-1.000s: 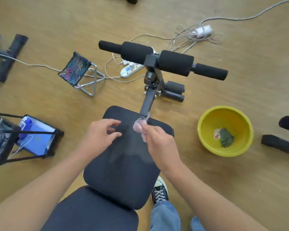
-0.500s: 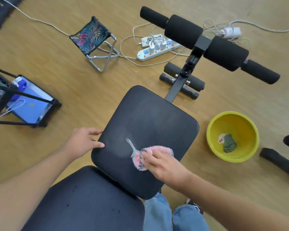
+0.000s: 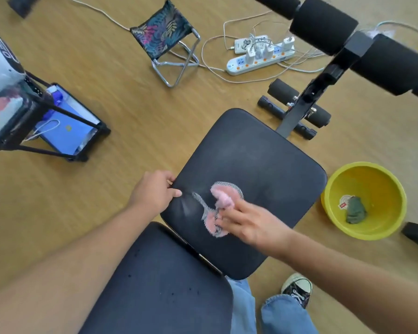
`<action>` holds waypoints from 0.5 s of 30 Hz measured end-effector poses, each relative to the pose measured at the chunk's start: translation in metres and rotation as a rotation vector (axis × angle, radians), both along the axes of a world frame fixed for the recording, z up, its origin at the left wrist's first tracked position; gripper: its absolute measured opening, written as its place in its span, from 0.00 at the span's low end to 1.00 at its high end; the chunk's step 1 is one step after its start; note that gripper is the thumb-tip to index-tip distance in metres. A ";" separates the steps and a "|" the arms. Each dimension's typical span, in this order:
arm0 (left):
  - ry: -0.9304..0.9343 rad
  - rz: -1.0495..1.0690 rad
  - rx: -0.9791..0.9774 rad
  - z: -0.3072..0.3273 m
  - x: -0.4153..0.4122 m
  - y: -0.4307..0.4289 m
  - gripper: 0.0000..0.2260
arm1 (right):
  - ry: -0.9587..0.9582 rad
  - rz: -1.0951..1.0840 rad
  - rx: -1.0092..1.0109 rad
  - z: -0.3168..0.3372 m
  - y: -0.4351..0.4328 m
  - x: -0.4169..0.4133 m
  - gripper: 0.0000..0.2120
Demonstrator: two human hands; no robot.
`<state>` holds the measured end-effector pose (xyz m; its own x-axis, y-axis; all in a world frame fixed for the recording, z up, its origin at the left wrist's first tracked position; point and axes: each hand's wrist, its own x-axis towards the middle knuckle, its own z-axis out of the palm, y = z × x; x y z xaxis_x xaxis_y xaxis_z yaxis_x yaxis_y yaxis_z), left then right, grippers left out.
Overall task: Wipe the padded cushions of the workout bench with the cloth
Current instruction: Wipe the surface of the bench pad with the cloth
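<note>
The nearest cushion (image 3: 159,283), the one closest to the person at about 6 o'clock, shows small specks on its surface and no hand is on it, so it looks not yet wiped. Just beyond it, the second cushion (image 3: 249,169) is the one being worked: faint dull smears cross its near half around the cloth, while its far half toward 12 o'clock looks plain, so I judge the wiping to be early on, with most of this pad and all of the near pad left. The pink cloth (image 3: 221,206) lies flat on this cushion near its middle, a netted strip trailing toward 9 o'clock. The right hand (image 3: 249,225) reaches in from 4 o'clock, palm down, fingers spread and pressing the cloth onto the pad rather than pinching it. The left hand (image 3: 155,191) comes in from 8 o'clock and grips the cushion's edge at 9 o'clock, fingers curled over it, seemingly steadying the pad. Farther off at 3 o'clock a yellow basin (image 3: 333,196) sits on the floor with a dark rag (image 3: 355,209) inside.
</note>
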<state>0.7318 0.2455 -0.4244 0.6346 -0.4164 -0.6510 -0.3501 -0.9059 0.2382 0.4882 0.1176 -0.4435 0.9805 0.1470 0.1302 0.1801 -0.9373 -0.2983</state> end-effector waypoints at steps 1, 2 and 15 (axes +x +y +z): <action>-0.002 0.004 -0.001 0.000 0.000 0.000 0.11 | -0.004 -0.029 0.015 0.000 -0.015 0.006 0.10; -0.004 0.008 0.000 0.001 0.001 -0.001 0.11 | -0.004 -0.126 0.037 0.002 -0.025 0.011 0.09; -0.007 -0.004 0.006 -0.002 0.000 0.000 0.11 | -0.010 -0.948 0.414 0.006 0.043 0.017 0.16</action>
<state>0.7320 0.2452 -0.4263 0.6376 -0.4151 -0.6490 -0.3554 -0.9059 0.2303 0.5050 0.1607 -0.4374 0.6688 -0.7435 0.0039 -0.5744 -0.5200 -0.6322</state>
